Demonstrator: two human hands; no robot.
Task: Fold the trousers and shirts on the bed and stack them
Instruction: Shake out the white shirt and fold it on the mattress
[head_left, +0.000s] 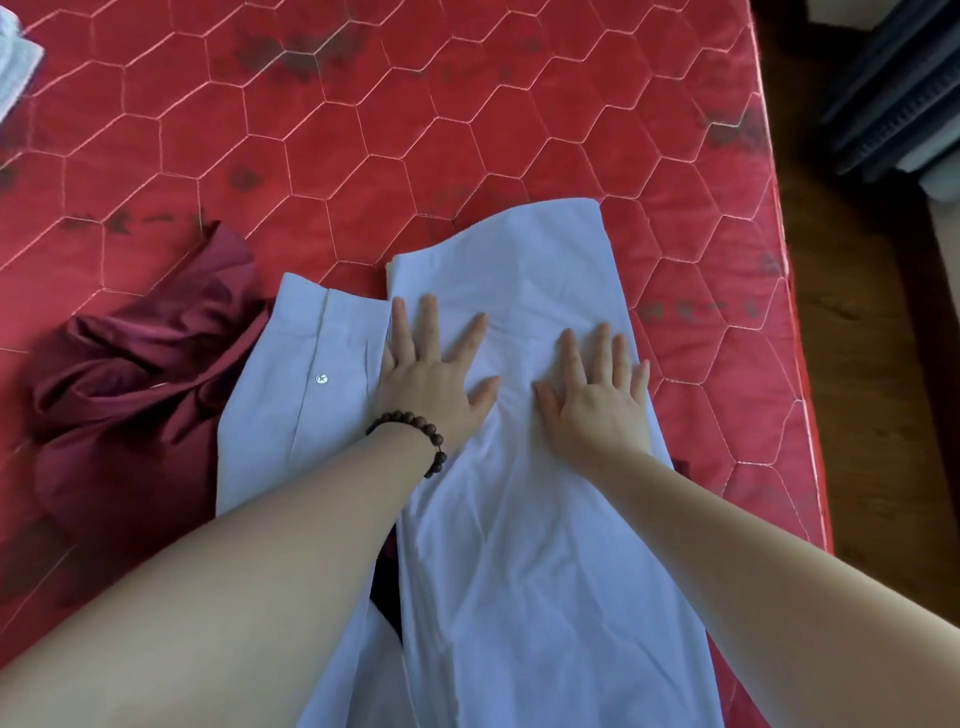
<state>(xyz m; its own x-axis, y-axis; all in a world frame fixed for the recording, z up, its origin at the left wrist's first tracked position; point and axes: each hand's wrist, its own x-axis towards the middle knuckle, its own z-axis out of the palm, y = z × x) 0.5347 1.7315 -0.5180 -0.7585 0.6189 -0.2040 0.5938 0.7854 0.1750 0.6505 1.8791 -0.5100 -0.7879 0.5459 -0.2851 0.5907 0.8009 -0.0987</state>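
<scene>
A pale blue shirt (519, 519) lies lengthwise on the red quilted mattress (363, 130), partly folded, with its button placket showing on the left side. My left hand (431, 379), with a bead bracelet at the wrist, presses flat on the shirt with fingers spread. Beside it on the right, my right hand (597, 400) also lies flat on the cloth, fingers straight. A crumpled maroon garment (130, 395) sits to the left, partly under the shirt's edge.
A white cloth (15, 62) lies at the mattress's far left corner. The mattress's right edge (795, 312) drops to a wooden floor, where dark objects (893, 93) stand at the upper right.
</scene>
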